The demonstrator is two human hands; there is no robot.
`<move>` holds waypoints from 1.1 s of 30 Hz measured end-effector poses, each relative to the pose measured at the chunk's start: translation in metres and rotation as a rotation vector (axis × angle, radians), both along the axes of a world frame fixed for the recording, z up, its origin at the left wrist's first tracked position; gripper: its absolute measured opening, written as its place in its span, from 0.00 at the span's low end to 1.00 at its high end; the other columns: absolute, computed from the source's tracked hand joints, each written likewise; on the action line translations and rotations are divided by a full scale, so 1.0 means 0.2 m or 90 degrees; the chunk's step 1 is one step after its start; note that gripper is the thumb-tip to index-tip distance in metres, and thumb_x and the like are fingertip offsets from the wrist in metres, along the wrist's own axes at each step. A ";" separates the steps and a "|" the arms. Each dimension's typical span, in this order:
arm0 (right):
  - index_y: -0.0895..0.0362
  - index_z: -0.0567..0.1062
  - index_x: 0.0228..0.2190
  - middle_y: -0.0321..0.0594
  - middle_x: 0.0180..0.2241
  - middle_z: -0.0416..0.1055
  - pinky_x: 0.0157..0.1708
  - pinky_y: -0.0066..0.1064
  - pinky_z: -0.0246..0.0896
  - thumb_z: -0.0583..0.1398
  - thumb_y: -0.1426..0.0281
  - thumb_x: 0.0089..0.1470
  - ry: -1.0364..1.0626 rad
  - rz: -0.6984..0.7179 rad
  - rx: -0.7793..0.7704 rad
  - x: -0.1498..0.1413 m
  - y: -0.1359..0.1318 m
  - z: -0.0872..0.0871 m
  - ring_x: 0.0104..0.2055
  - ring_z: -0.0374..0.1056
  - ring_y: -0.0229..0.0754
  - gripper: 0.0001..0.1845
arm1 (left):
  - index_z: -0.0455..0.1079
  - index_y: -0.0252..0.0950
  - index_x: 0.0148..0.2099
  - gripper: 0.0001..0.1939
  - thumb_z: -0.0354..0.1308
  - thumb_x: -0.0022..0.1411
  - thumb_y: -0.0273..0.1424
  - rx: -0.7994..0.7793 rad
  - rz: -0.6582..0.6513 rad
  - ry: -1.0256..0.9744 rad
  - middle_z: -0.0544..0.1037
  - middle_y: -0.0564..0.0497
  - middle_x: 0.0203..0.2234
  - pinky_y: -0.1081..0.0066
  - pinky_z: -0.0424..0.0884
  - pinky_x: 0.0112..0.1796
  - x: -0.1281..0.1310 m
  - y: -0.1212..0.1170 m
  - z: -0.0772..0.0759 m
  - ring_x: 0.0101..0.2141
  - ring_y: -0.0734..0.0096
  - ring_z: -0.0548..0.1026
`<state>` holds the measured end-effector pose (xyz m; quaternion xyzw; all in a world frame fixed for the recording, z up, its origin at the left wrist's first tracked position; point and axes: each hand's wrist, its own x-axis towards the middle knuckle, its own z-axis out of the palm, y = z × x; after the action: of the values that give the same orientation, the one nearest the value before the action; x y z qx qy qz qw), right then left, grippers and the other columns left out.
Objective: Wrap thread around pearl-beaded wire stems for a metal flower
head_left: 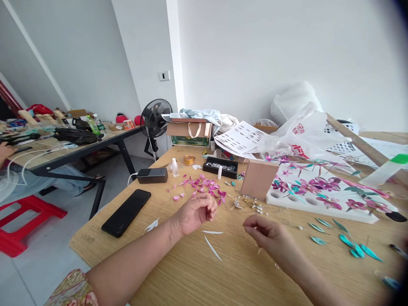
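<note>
The left hand curled its fingers by the pink petals on the desk. The right hand bent its fingers near the white pearls. I couldn't tell if either pinched anything.

**Pink and teal over wood grain**

Your sleeve carries a red, cream and olive pattern. Your tabletop is tan with streaky grain. You have magenta-pink petals around its middle, white slivers nearer you, and teal leaves toward the right edge. Your phone, by the left edge, is black. Toward the far edge, your white papers show dark, repeated marks.
</note>
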<state>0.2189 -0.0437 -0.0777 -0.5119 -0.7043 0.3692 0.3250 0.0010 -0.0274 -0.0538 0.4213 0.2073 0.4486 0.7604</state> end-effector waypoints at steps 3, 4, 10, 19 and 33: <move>0.56 0.71 0.25 0.37 0.23 0.69 0.25 0.28 0.56 0.52 0.72 0.46 -0.137 0.082 0.080 -0.06 -0.02 -0.03 0.24 0.63 0.38 0.08 | 0.57 0.33 0.22 0.10 0.51 0.53 0.28 -0.049 -0.026 -0.069 0.63 0.54 0.22 0.77 0.58 0.25 -0.03 0.01 0.01 0.23 0.78 0.65; 0.57 0.71 0.25 0.38 0.24 0.70 0.27 0.28 0.57 0.51 0.74 0.46 -0.164 0.108 0.093 -0.08 -0.02 -0.03 0.26 0.64 0.38 0.09 | 0.57 0.33 0.23 0.09 0.51 0.53 0.27 -0.059 -0.029 -0.078 0.63 0.53 0.22 0.77 0.59 0.25 -0.04 0.02 0.00 0.23 0.78 0.66; 0.57 0.72 0.27 0.40 0.30 0.71 0.31 0.26 0.58 0.50 0.78 0.46 -0.256 0.193 0.090 -0.15 -0.04 0.00 0.31 0.66 0.38 0.12 | 0.57 0.33 0.22 0.10 0.52 0.53 0.28 -0.060 -0.051 -0.064 0.67 0.53 0.19 0.78 0.59 0.22 -0.07 0.03 0.00 0.21 0.76 0.69; 0.58 0.74 0.29 0.42 0.33 0.71 0.33 0.26 0.57 0.53 0.79 0.46 -0.370 0.193 0.094 -0.35 -0.02 0.04 0.35 0.67 0.40 0.12 | 0.56 0.33 0.23 0.10 0.53 0.53 0.29 -0.057 -0.106 -0.038 0.66 0.54 0.18 0.77 0.60 0.22 -0.06 0.03 0.00 0.20 0.75 0.68; 0.56 0.72 0.31 0.43 0.32 0.72 0.31 0.29 0.58 0.50 0.83 0.45 -0.436 0.092 0.177 -0.41 -0.02 -0.09 0.35 0.67 0.44 0.16 | 0.56 0.33 0.23 0.10 0.52 0.54 0.28 -0.072 -0.112 -0.030 0.64 0.54 0.19 0.76 0.58 0.22 -0.04 0.01 -0.01 0.21 0.76 0.67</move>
<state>0.1371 -0.0473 -0.0948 -0.5054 -0.8501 0.0994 0.1101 -0.0061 -0.0260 -0.0555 0.3838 0.1768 0.3776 0.8239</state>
